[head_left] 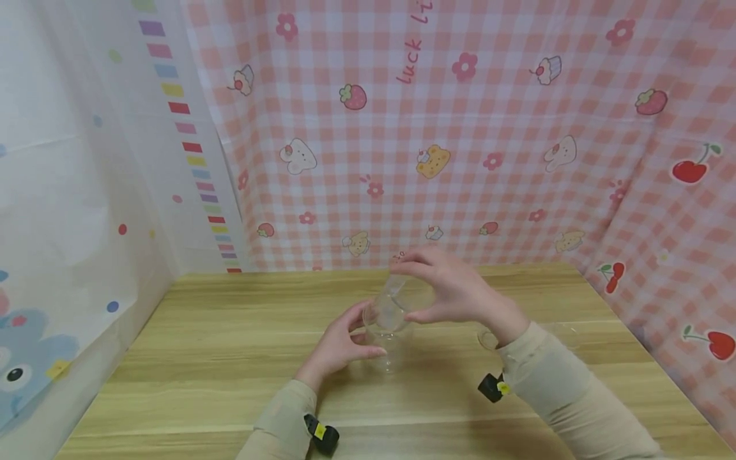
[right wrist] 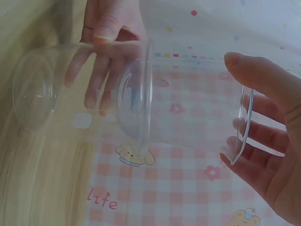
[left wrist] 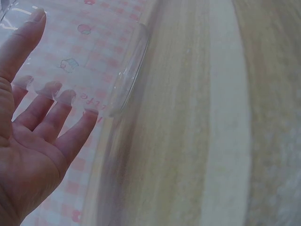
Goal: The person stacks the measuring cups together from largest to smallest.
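My left hand holds a clear plastic cup around its side, thumb in front and fingers behind. This cup stands upright on the table or just over it; I cannot tell which. Faint printed measuring marks show on its wall in the right wrist view. Above it, my right hand grips a second clear cup by the rim, thumb on one side and fingers on the other. The second cup is tilted, and its base sits just inside the mouth of the lower cup.
Another clear, see-through object with a round rim lies on the wooden table, partly hidden behind my right forearm. Checked pink cloth hangs along the table's back and right sides, white cloth on the left.
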`<state>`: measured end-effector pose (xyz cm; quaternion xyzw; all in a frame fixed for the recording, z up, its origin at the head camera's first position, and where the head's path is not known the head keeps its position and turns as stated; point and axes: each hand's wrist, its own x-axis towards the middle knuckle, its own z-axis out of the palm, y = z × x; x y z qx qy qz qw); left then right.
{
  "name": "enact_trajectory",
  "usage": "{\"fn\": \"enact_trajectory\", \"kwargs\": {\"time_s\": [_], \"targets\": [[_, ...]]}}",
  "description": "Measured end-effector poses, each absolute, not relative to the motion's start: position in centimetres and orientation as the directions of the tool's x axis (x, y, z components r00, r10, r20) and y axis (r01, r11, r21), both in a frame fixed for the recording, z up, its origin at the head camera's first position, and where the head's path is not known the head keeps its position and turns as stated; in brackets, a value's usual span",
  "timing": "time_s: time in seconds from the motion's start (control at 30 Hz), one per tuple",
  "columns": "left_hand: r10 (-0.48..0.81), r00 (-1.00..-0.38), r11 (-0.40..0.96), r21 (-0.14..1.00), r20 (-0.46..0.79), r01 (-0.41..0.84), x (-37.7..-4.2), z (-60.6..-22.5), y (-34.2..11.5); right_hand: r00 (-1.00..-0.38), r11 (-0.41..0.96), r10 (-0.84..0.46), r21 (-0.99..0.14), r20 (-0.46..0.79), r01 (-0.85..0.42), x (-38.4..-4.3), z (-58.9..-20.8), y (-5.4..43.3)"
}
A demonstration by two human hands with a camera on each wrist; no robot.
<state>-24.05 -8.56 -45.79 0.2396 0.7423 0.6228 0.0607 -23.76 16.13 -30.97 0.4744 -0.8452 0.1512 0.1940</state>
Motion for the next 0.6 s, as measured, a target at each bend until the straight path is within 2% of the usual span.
{"fn": "enact_trajectory", "kwargs": {"time_s": [0.17,0.4,0.6], "targets": [[0.424,-0.884,0.12,0.955,0.197,0.271,-24.0,-45.6,-8.5,-0.493,0.514,-0.756,-0.076,0.43,-0.855,-23.8,-31.5,15.4],[0.424,-0.881,0.129,0.948,0.211,0.289,-23.9,-45.7,-8.6,-0.481,0.498,-0.782,-0.065,0.397,-0.865,-24.0,-32.5,14.6],[0.422,-0.882,0.138,0.947,0.208,0.289,-24.0,-45.9,-8.6,-0.511,0.518,-0.79,-0.078,0.339,-0.852,-24.1,-33.3,14.1]]}}
